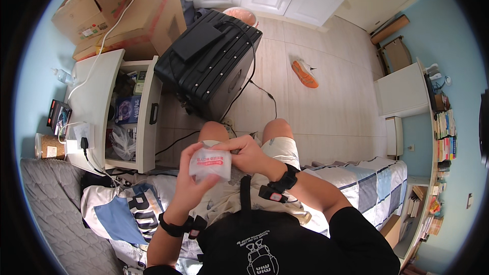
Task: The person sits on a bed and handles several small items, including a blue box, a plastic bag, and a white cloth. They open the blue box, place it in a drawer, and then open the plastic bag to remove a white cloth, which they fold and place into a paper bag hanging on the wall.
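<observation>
Over my lap, my left hand (191, 175) holds a small white, translucent plastic packet (210, 163) bearing red writing, with the thumb on its lower edge. My right hand (255, 156) grips the packet's upper right edge between bent fingers. What lies under those right fingers is partly hidden. Clear crumpled plastic (237, 175) shows just below the hands, against my light shorts (280, 151). Black straps with small devices circle both wrists.
To the left, a pulled-out drawer (147, 137) holds a blue box (128, 109) and a plastic bag (121, 143). Ahead stands a black suitcase (214, 61) with a cable trailing down it. Cardboard boxes (145, 19) rise behind. An orange-and-white shoe (304, 73) lies on the floor.
</observation>
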`<state>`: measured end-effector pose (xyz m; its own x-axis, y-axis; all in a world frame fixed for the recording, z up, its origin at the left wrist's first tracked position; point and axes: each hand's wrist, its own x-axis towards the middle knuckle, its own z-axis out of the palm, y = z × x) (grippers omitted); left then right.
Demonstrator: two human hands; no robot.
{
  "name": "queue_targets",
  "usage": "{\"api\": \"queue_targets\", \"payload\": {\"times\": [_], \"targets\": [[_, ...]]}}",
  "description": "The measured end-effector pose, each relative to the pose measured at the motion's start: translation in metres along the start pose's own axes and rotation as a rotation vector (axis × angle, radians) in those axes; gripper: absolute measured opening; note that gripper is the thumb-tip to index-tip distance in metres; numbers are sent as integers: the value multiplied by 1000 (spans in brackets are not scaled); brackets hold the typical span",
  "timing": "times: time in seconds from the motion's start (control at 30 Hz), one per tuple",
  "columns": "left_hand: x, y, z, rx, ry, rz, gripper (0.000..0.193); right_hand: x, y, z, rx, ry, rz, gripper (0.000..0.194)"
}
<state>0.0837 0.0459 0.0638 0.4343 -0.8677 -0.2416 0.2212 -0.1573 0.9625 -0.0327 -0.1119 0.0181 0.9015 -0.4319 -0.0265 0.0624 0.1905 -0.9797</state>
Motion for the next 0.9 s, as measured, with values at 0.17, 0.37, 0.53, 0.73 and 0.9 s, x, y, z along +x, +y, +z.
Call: {"api": "queue_targets", "payload": {"times": [0.17, 0.37, 0.53, 0.73, 0.9], "targets": [[4, -11, -20, -279, -191, -129, 78, 1, -8, 3, -207, -53, -248, 28], [4, -2, -26, -166, -247, -141, 64, 0, -12, 6, -240, -67, -292, 33], [7, -14, -19, -17, -171, -271, 38, -7, -11, 16, -426, -5, -251, 29], [14, -22, -25, -281, -233, -363, 31, -5, -10, -6, -308, -180, 70, 26], [13, -22, -11, -450, -56, -256, 27, -9, -16, -20, 620, -162, 707, 33]]}}
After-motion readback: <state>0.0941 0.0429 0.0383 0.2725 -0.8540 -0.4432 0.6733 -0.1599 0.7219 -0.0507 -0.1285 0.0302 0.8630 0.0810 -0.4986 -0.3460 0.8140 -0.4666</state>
